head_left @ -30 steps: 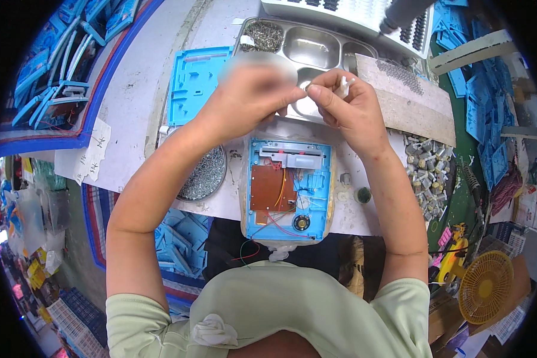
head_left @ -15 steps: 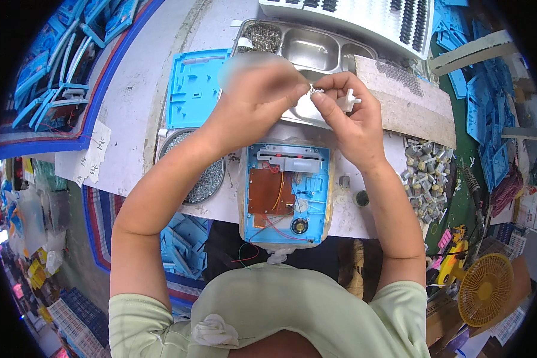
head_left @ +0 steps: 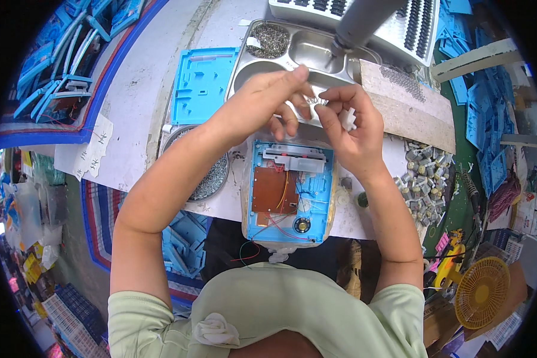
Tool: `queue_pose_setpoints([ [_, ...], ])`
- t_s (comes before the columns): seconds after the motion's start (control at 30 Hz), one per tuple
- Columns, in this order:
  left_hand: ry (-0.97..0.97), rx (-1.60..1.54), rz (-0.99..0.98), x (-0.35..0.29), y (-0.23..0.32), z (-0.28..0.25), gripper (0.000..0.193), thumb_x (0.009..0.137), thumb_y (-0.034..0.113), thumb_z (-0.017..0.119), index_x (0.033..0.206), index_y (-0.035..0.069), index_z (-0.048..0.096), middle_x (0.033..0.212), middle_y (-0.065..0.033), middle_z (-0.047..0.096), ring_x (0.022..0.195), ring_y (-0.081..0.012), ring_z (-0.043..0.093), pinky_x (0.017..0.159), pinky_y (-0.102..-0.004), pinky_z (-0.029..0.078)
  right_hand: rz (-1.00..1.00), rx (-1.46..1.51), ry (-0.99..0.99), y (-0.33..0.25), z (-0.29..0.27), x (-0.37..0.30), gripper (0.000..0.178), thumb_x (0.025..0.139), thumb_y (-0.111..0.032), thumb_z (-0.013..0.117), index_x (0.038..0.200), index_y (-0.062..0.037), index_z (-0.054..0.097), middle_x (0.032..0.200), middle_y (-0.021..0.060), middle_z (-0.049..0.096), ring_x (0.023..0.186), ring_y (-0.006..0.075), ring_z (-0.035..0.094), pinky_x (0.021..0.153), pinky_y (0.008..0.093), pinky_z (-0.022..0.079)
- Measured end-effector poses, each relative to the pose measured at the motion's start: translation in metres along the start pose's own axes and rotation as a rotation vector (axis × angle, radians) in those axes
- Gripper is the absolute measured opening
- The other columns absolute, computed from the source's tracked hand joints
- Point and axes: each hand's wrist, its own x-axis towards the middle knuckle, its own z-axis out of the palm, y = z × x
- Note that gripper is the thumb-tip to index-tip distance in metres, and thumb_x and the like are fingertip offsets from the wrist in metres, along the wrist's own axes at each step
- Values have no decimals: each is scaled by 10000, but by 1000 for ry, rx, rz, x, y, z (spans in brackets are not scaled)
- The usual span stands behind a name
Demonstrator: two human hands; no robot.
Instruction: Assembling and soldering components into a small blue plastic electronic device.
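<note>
My left hand is over the steel compartment tray, fingers apart, with no held thing visible in it. Just right of it, my right hand has curled fingers around a small white plastic piece with stubby arms. Near its thumb and index fingertips are small shiny metal bits, too tiny to name surely. Below both hands lies an opened blue plastic casing, holding a brown circuit board, thin wires and a round black speaker.
The steel tray has small metal parts in one compartment. Above it hangs a dark grey cylindrical tool. A blue cover, a round dish of screws, a worn board and a pile of small motors surround the casing.
My left hand has drawn away from the right fingertips and its fingers have spread. The white piece stays in my right hand. A grey tool has come into view over the tray.
</note>
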Motion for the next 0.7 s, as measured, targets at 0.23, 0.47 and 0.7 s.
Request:
queue_pose_setpoints([
  [0.23,29,92,166,-4,-12,-9,313,998,306,683,843,34,679,657,0,604,620,-56,576,544,-222,467,165,31,21,-2,3,-5,198,900,-54,744,1065,-22,638,764,43,640,668,114,611,586,266,474],
  [0.47,170,308,200,25,-26,-17,354,975,266,691,692,108,548,627,74,495,526,-29,399,472,-246,300,-103,-473,-172,6,-4,4,237,833,-35,729,1049,-33,633,757,123,684,703,287,697,632,382,536],
  [0.7,69,542,286,-26,-16,-19,319,928,140,750,736,66,506,660,45,539,578,-43,528,521,-220,389,212,-636,-289,-12,-23,8,227,931,-93,619,1123,15,564,877,251,695,842,423,692,742,505,545],
])
